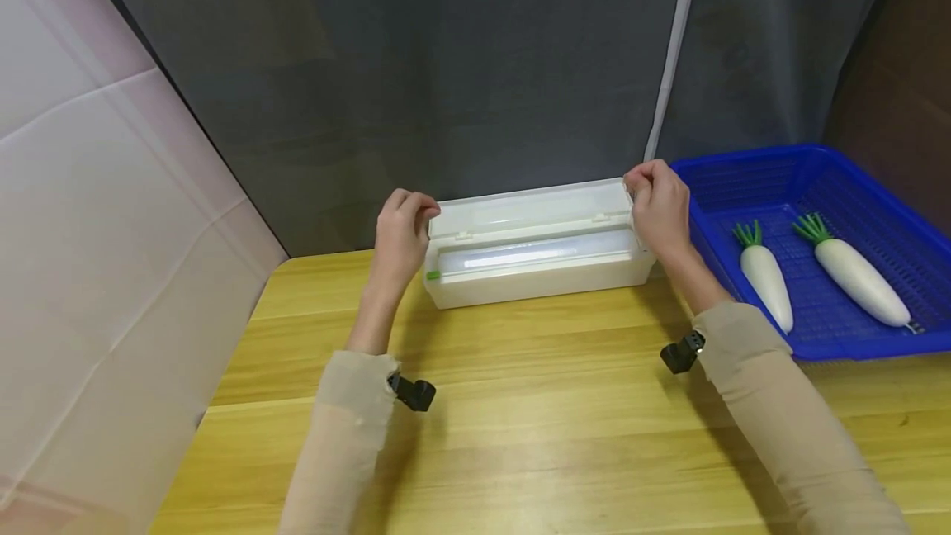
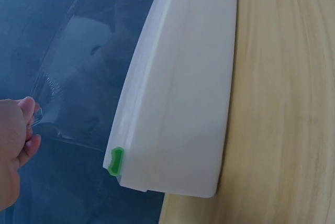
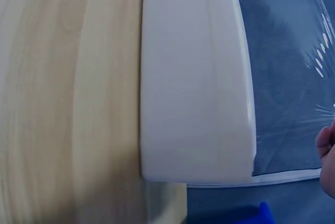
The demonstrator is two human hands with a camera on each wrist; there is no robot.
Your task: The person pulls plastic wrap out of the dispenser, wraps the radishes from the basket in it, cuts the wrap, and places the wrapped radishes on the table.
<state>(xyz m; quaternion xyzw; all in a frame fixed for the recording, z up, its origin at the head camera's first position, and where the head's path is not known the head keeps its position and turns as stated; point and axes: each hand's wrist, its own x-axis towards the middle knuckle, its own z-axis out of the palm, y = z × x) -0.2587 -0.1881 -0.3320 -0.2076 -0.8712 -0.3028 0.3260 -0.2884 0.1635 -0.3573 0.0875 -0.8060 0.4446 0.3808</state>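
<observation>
A white cling film dispenser [image 1: 546, 283] stands at the back of the table, its lid [image 1: 531, 209] tilted up and a film roll [image 1: 535, 254] inside. A green slider [image 2: 116, 161] sits at its left end. Clear cling film [image 2: 78, 72] stretches out from the dispenser's top. My left hand [image 1: 399, 238] pinches one corner of the film between thumb and fingers. At the opposite end, my right hand [image 1: 660, 209] pinches the other corner; only part of that hand shows in the right wrist view. The film is barely visible in the head view.
To the right, a blue plastic basket [image 1: 806, 153] holds two white radishes with green tops, one smaller radish [image 1: 767, 283] and one larger radish [image 1: 858, 279]. A dark grey curtain [image 1: 483, 64] hangs behind the wooden table [image 1: 535, 436]. Pale fabric [image 1: 111, 229] lines the left side.
</observation>
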